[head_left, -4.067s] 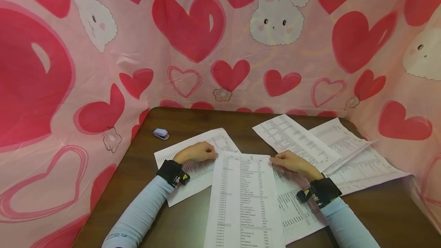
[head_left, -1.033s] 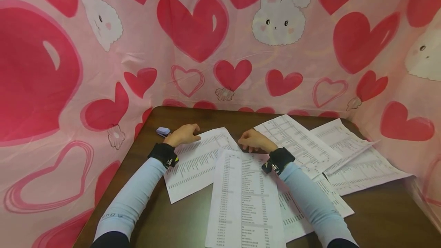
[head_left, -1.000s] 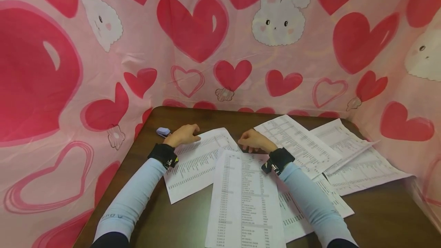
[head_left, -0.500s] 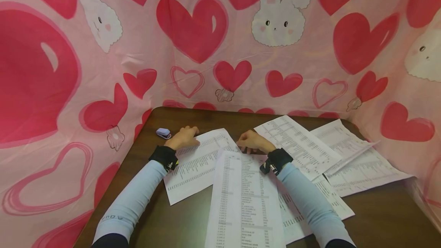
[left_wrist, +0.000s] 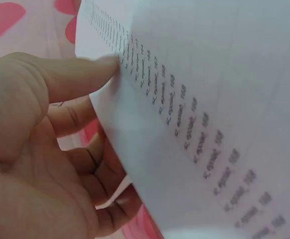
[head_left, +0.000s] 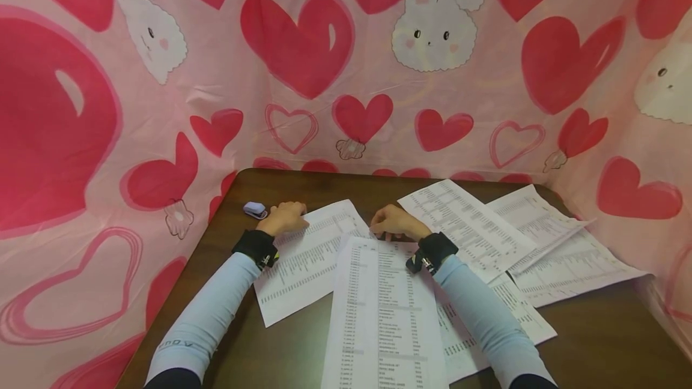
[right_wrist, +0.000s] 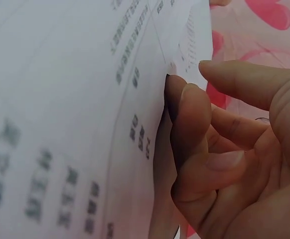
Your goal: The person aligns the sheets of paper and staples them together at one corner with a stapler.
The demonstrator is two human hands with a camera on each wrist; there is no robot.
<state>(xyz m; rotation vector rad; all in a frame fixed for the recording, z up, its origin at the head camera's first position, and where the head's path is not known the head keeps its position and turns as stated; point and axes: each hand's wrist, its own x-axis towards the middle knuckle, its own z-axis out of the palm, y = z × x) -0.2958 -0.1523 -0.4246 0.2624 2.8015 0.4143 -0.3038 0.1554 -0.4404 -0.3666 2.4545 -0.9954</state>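
By the left hand (head_left: 285, 218), the left sheet (head_left: 300, 266) is pinched at its outer edge: in the left wrist view the thumb is laid on the printed face and the other fingers are bent on the outer side. This sheet is placed left of the middle of the table (head_left: 281, 341), with one corner pointed to the far edge. The right hand (head_left: 394, 222) is held above the table, at the right corner of the same sheet, with fingers curled and the thumb apart from the nearest fingers; whether paper is gripped by it cannot be told. The left sheet is overlapped a little by the middle sheet (head_left: 384, 311), which is laid toward the near side of the table. By this middle sheet, a lower right sheet (head_left: 456, 335) is partly covered. Toward the far right corner, some more printed sheets (head_left: 465, 227) are spread one over another, and the right edge is almost reached by one of them. Near the far left corner, a small lilac stapler (head_left: 254, 209) is seen just beside the left hand. Behind the far edge, a pink cloth (head_left: 297, 41) with red hearts and rabbits is hung.
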